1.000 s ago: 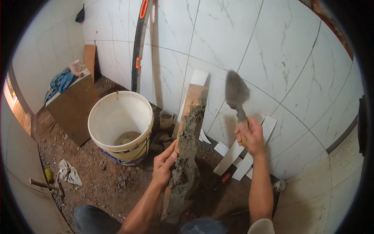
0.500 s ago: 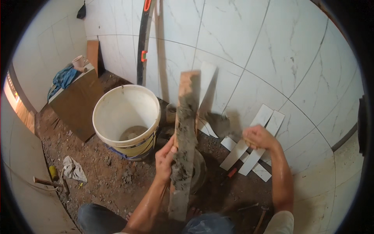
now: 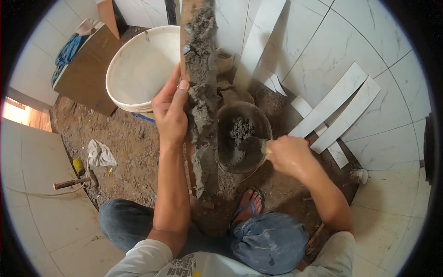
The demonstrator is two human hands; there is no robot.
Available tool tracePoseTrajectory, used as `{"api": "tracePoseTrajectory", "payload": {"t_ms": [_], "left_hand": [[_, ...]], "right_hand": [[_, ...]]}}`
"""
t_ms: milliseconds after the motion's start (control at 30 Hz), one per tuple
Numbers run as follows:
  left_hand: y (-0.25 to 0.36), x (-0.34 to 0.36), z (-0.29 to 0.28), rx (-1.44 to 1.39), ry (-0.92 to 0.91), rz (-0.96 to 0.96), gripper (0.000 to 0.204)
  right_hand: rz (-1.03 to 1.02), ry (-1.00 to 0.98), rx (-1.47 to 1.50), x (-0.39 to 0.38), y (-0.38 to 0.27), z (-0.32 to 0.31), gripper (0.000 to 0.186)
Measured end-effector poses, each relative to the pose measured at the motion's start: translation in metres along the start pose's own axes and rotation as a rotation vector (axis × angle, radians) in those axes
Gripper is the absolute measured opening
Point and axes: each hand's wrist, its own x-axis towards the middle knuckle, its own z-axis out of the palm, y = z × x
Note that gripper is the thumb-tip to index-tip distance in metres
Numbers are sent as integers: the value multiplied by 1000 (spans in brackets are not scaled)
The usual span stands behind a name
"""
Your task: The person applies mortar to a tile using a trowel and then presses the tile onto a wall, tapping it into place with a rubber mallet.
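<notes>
My left hand (image 3: 170, 111) grips the left edge of a long, narrow tile strip (image 3: 185, 41), thumb on its face. The strip is reddish-brown where bare, and lumpy grey mortar (image 3: 200, 87) coats much of the face turned to me. Closed round a pale handle, my right hand (image 3: 290, 154) holds a trowel (image 3: 251, 148), its dark blade down inside a round mortar bucket (image 3: 265, 117). A mound of wet mortar (image 3: 242, 130) lies in that bucket beside the blade. The strip passes in front of the bucket's left rim.
A large white bucket (image 3: 110, 87) stands left of the strip. White tile strips (image 3: 332, 101) lie against the tiled wall at right, and another strip (image 3: 260, 34) leans there. A hammer (image 3: 74, 183), a white rag (image 3: 101, 153) and a wooden box (image 3: 87, 69) are at left.
My right hand has come down and left, bringing the trowel into the mortar bucket. The strip has shifted up and left in view with my left hand. The view now tilts lower.
</notes>
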Motion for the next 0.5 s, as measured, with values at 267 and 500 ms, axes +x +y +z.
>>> {"api": "tracePoseTrajectory", "payload": {"t_ms": [267,500], "left_hand": [[-9,3,-12,46,21,22,43],[-19,-1,-6,61,66,3,45]], "right_hand": [[27,72,156,50,-39,104,19],[401,-512,1328,81,20,115,34]]}}
